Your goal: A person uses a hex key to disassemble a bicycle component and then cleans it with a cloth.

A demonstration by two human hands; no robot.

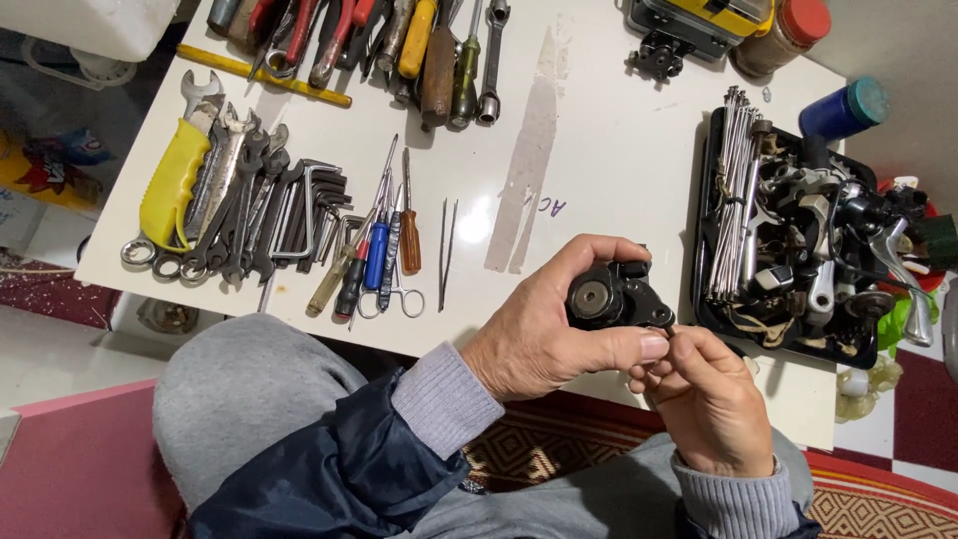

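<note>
Both hands on black brake caliper (611, 296): left hand (539, 334) clamps body, right hand (704, 394) pinches small fitting at right edge. Judged step: fitting work; next needs steady fingertip turning.

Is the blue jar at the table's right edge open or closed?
Closed: the blue jar lies tipped on its side with its teal lid on.

White table (619, 150) over patterned rug (539, 439)
</note>
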